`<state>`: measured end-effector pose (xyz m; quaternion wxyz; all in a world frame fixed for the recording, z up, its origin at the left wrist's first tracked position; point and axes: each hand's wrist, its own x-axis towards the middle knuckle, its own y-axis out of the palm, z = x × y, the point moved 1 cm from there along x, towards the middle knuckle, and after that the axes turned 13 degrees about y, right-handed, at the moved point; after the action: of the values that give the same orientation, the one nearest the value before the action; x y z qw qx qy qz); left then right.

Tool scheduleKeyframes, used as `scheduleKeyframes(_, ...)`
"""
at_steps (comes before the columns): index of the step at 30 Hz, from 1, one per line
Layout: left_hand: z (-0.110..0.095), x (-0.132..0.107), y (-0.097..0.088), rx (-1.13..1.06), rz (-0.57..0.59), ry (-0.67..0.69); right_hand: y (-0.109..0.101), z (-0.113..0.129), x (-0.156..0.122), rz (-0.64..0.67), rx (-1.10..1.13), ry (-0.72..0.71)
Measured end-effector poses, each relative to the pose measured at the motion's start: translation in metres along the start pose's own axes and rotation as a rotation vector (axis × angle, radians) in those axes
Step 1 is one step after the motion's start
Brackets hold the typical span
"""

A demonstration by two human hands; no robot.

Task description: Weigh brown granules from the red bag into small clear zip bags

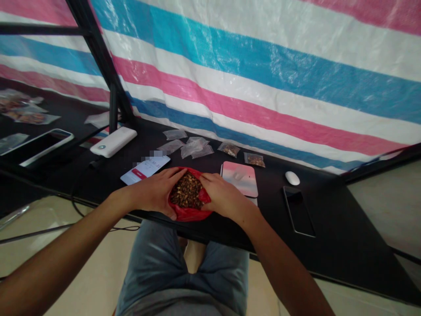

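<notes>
At the table's front edge a red plastic bag (190, 214) stands with its mouth spread wide, full of small brown and tan dried pieces (186, 191). My left hand (158, 189) grips the bag's left rim, fingers on the far side and thumb near the front. On the opposite rim, my right hand (221, 194) holds the plastic between thumb and fingers. Just behind my right hand lies a flat pinkish-silver square device (241, 176). Beyond my left hand rests a phone with a lit screen (144, 169).
Several clear small bags (195, 147) lie at the back, beside two filled ones, a bag (229, 149) and another bag (254, 159). To the right are a white mouse (292, 177) and a dark phone (298, 210). A white power bank (113, 142) sits left, near a black frame post (113, 107).
</notes>
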<state>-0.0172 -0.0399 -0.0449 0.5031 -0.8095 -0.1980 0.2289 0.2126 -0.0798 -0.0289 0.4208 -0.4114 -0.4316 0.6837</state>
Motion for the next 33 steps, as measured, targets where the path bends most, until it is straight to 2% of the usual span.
scheduleKeyframes(4,-0.002,0.004,0.0,-0.013,-0.007,0.007,0.005,0.0,0.002,0.092,-0.036,0.039)
scheduleKeyframes(8,0.0,0.005,0.001,-0.04,-0.046,0.021,0.003,0.005,0.009,0.114,-0.103,0.074)
scheduleKeyframes(11,0.002,0.003,0.008,-0.093,-0.075,0.026,-0.002,0.006,0.015,0.115,-0.11,0.085)
scheduleKeyframes(17,0.003,-0.01,0.026,-0.155,-0.213,0.083,-0.01,0.001,0.018,0.102,-0.092,0.023)
scheduleKeyframes(23,-0.009,-0.022,0.018,-0.042,-0.31,0.117,-0.012,-0.004,0.015,0.08,-0.087,-0.057)
scheduleKeyframes(26,-0.016,-0.023,0.013,0.099,-0.35,0.109,-0.022,-0.004,0.008,0.043,-0.092,-0.127)
scheduleKeyframes(30,-0.025,-0.014,0.012,0.201,-0.374,0.116,-0.048,-0.007,-0.002,0.002,0.086,-0.253)
scheduleKeyframes(31,-0.027,-0.009,0.013,0.205,-0.366,0.131,-0.056,-0.012,-0.001,-0.035,0.12,-0.264)
scheduleKeyframes(33,-0.033,0.001,0.017,0.206,-0.337,0.157,-0.071,-0.027,0.009,-0.181,0.164,-0.184)
